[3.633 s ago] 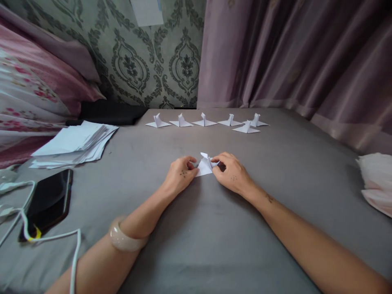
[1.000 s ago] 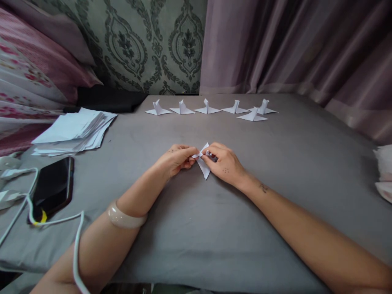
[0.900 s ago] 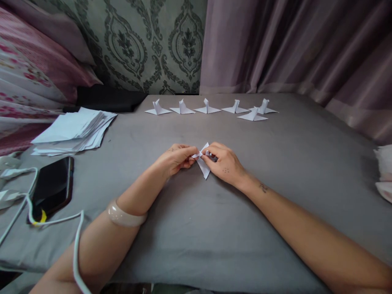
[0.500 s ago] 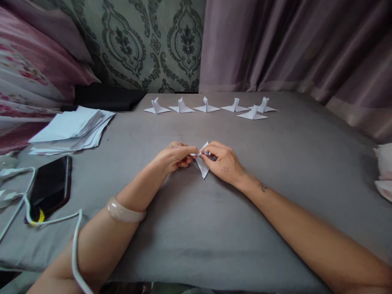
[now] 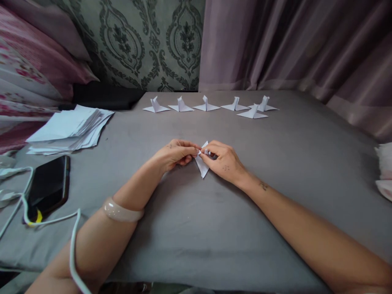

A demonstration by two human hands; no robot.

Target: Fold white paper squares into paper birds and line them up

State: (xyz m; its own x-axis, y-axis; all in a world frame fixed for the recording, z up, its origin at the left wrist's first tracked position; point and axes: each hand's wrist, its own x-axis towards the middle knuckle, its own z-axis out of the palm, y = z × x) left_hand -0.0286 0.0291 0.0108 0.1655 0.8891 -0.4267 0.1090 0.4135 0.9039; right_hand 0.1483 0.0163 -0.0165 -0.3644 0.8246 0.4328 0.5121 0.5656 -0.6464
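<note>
Between my hands, just above or on the grey cloth, is a small folded white paper figure [image 5: 202, 166] with pointed wings. My left hand [image 5: 179, 153] pinches its left end between thumb and fingers. From the other side my right hand [image 5: 223, 160] grips the middle of the figure, thumb and fingertips closed on the paper. My fingers cover much of the folded centre. At the far side of the table stand several finished-looking folded paper figures [image 5: 206, 104] in a row, wings spread and necks upright.
On the left lies a stack of white paper sheets [image 5: 67, 128]. Nearer is a black phone [image 5: 49, 183] with a white cable [image 5: 73, 241] running over my left forearm. A black folded item [image 5: 104, 96] lies at the back left; a white bundle [image 5: 385, 167] sits at the right edge.
My left fingers have shifted slightly and pinch the paper closer to my right hand. My right hand keeps its hold. The view has moved very slightly.
</note>
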